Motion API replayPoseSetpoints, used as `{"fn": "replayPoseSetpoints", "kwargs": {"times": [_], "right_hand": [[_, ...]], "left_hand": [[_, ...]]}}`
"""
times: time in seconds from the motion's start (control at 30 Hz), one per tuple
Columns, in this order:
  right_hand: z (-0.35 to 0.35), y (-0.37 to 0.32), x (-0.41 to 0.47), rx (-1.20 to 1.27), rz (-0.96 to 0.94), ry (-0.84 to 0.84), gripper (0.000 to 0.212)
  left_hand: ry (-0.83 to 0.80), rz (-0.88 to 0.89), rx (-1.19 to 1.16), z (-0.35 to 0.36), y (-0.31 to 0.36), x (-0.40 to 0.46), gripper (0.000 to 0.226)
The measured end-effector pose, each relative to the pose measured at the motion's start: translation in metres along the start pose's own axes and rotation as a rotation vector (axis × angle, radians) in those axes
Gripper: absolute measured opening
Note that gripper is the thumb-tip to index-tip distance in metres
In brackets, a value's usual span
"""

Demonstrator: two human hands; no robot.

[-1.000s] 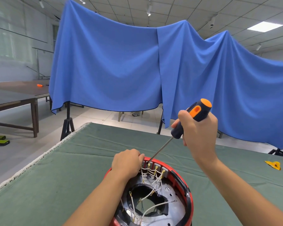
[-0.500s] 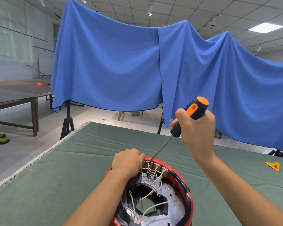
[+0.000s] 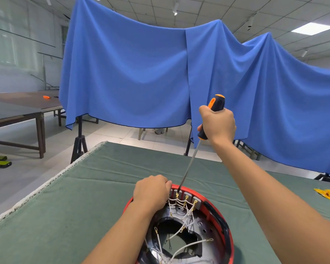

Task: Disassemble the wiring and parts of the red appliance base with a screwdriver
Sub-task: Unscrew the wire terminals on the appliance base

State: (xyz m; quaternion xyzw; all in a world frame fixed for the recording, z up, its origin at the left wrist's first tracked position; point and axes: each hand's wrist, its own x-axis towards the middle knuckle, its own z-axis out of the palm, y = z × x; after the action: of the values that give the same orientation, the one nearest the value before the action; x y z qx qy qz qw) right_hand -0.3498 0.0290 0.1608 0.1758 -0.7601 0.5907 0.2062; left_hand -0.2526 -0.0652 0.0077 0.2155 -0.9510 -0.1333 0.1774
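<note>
The red appliance base (image 3: 229,242) lies open at the table's near edge, a black and silver inside showing. White wires (image 3: 181,204) with brass terminals run to a row of grey connectors at its far rim. My left hand (image 3: 151,189) grips that far-left rim. My right hand (image 3: 217,124) holds the black and orange screwdriver (image 3: 210,119) raised steeply. Its thin shaft slants down to the leftmost brass terminal, where the tip rests.
A green cloth covers the table (image 3: 84,197). A small yellow piece (image 3: 325,193) lies at the right. A blue sheet (image 3: 141,73) hangs behind on stands. A dark table (image 3: 17,111) with an orange object stands at the left.
My right hand has risen and tilted the screwdriver more upright, its tip staying at the terminal row. My left hand has stayed on the rim.
</note>
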Motion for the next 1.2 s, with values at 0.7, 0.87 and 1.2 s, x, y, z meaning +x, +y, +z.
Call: {"fn": "replayPoseSetpoints", "kwargs": {"times": [0.7,0.87,1.2], "right_hand": [[-0.03,0.019,-0.019,0.301,-0.147,0.073,0.022],[-0.032,0.013,-0.03,0.319,-0.26,0.069,0.025],[-0.022,0.008,-0.028,0.259,-0.291,0.042,0.026]], "left_hand": [[-0.157,0.069,-0.101,-0.003,-0.005,0.006,0.034],[-0.16,0.085,-0.103,-0.003,-0.006,0.006,0.031],[-0.091,0.126,-0.044,-0.001,-0.004,0.004,0.031]]}}
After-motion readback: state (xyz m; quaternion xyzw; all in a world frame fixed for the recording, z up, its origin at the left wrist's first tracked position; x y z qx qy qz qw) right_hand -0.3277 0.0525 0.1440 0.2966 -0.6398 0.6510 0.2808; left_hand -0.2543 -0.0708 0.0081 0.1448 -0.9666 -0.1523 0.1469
